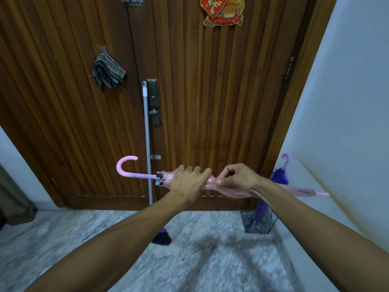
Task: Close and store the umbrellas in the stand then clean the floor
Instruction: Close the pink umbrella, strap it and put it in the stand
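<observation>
Left hand (pixel 188 182) clamped around one pink umbrella (pixel 226 187), right hand (pixel 237 178) pinching its canopy, one purple umbrella (pixel 279 175) in stand (pixel 248 224)

The only writing stands on the red and gold paper decoration (pixel 223 10) stuck high on the wooden door (pixel 210 91). Its red diamond-shaped panel on the left carries gold Chinese characters; one looks like 如, the others are too small and skewed to read. Nothing else in view bears legible text, numbers or brand marks.

slatted wooden door (pixel 210 102), white walls (pixel 347 102), perhaps marble floor (pixel 84 239).
</observation>
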